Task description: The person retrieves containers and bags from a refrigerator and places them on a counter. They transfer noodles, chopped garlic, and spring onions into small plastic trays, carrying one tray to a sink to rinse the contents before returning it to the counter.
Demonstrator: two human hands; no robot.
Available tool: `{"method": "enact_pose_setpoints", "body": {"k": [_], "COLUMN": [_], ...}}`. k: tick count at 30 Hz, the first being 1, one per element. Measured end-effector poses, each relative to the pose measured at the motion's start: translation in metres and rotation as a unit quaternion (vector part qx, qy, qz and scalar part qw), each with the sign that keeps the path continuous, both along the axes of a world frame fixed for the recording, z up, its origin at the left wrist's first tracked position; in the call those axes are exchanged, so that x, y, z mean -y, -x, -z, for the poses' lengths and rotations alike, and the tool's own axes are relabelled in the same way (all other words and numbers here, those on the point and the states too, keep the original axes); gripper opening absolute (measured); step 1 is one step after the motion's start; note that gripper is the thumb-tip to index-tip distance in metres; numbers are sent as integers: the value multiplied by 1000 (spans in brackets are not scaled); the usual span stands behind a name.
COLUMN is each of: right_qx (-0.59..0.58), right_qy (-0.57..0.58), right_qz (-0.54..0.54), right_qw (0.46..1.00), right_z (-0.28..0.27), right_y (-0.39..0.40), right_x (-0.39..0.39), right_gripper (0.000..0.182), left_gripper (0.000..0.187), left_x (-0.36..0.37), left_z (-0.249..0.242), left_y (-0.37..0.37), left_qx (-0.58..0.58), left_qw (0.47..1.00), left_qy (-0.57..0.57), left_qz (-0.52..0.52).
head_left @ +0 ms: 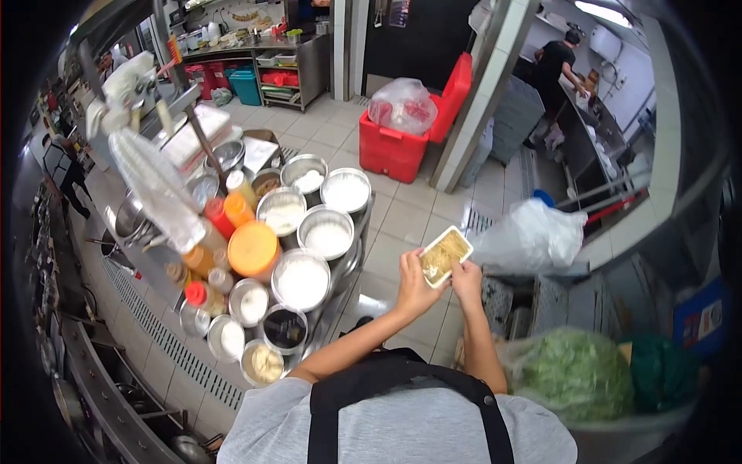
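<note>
A small white rectangular tub (454, 229) is held in front of my body, tilted so that its inside shows. Thin yellowish-brown strands (444, 255) lie in it; their exact kind I cannot make out. My left hand (417, 288) is closed around the tub's left side and lower edge. At the lower right rim, my right hand (467, 281) is closed on the tub, with its fingertips reaching over the edge by the strands. Whether those fingertips pinch any strands is hidden.
To my left, a metal cart carries steel bowls of white powder (301, 283), an orange-lidded container (253, 249) and sauce bottles (219, 217). Ahead stands an open red cooler (394, 151). A bag of leafy greens (570, 373) sits at right. A person (553, 73) works at a far sink.
</note>
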State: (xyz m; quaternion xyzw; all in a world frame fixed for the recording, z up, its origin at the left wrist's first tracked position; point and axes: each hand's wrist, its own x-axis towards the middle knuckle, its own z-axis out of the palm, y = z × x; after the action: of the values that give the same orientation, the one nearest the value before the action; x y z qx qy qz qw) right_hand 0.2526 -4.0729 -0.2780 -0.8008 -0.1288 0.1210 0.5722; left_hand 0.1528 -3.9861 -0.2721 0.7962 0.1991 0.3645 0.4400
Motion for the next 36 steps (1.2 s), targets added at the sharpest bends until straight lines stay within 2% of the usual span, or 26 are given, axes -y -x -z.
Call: {"method": "enact_pose_setpoints", "body": {"k": [2,3,5,7,10,12,14,16,17,21,24,25,26,28,31,34,36], "right_qx": [-2,-33,-40,-59,-37,-42,-59,-12,-75,-109,-94,-46,-43,-123,-134,-125,-124], "right_qy": [19,-8,-13,-7,4,24,65,89,43,74,89,104,103,45,32,53,56], "right_qz": [-1,-6,-18,-31,-85,-134,-188,-244,-257,-335,-371,-407,-419,-429,-440,-441,-423], "right_qw": [1000,999,999,998,996,990,978,966,962,933,920,906,901,894,888,887,896], "right_z": [-17,6,-3,-24,-9,-24,-24,-27,-19,-12,-27,0,-4,-13,-9,1,-8], "right_y": [-51,-91,-142,-185,-269,-315,-351,-392,-412,-476,-500,-530,-535,-543,-571,-602,-612], "right_x": [-26,-36,-61,-96,-140,-181,-212,-256,-279,-380,-466,-497,-528,-587,-676,-761,-821], "right_gripper": [28,28,28,27,26,24,23,23,23,24,24,23,23,20,20,21,21], "left_gripper": [90,91,95,96,97,85,74,60,56,43,37,32,28,26,25,24,22], "left_x": [-32,-50,-87,-119,-174,-210,-238,-259,-270,-300,-339,-357,-376,-421,-513,-616,-694], "left_z": [-3,-11,-19,-21,-18,-22,-4,3,2,-13,-16,-2,7,25,37,15,-1], "left_y": [-42,-63,-109,-151,-194,-204,-207,-206,-206,-215,-229,-233,-238,-247,-263,-279,-295], "left_qx": [-8,-13,-28,-28,-26,-70,-34,11,22,90,145,160,190,201,179,180,212], "left_qw": [1000,998,991,992,995,975,969,942,939,894,856,847,831,806,796,800,811], "left_qy": [-25,-8,42,51,64,192,245,332,329,343,360,348,352,357,325,311,335], "left_qz": [13,55,121,110,69,80,23,-48,-101,-274,-342,-369,-388,-426,-479,-480,-431]}}
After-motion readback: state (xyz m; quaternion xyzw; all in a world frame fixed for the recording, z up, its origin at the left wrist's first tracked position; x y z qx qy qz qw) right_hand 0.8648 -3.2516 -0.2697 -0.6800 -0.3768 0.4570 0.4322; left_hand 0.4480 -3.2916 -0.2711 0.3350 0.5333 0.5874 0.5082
